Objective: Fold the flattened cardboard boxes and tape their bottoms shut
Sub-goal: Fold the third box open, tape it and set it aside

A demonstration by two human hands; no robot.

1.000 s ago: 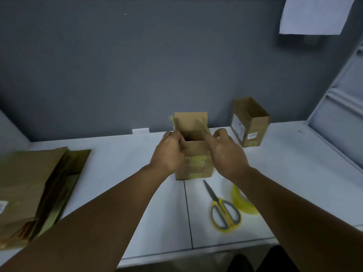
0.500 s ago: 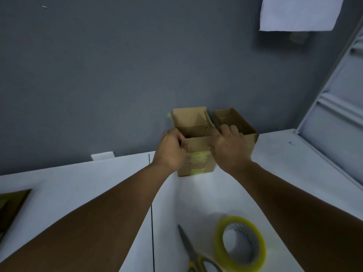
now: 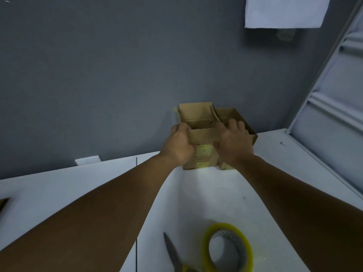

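Cardboard box (image 3: 200, 135) stands upright with its top open at the far edge of the white table (image 3: 196, 193), close against the grey wall (image 3: 98, 75), held between both hands. The left hand (image 3: 179, 146) grips its left side, fingers curled over the left rim and into the opening. The right hand (image 3: 232, 142) grips its right side, thumb on the front face and fingers curled over the right rim. The near top flap lies folded outward between the two hands, and yellow tape (image 3: 203, 154) shows on the front face below it. A second open box (image 3: 225, 113) stands just beside it on the right, touching it, and the right hand's fingers reach over where the two meet; that hand hides much of the second box's front. Both forearms stretch across the table from the near edge. Between them, well apart from the boxes, lie a yellow-edged tape roll (image 3: 230, 235) and, just left of it, scissors (image 3: 173, 254), both blurred. A white sheet (image 3: 284, 10) hangs on the wall at upper right, a pale ribbed panel (image 3: 334, 114) rises along the right, and a small white tab (image 3: 87, 160) sits at the table's far edge to the left.
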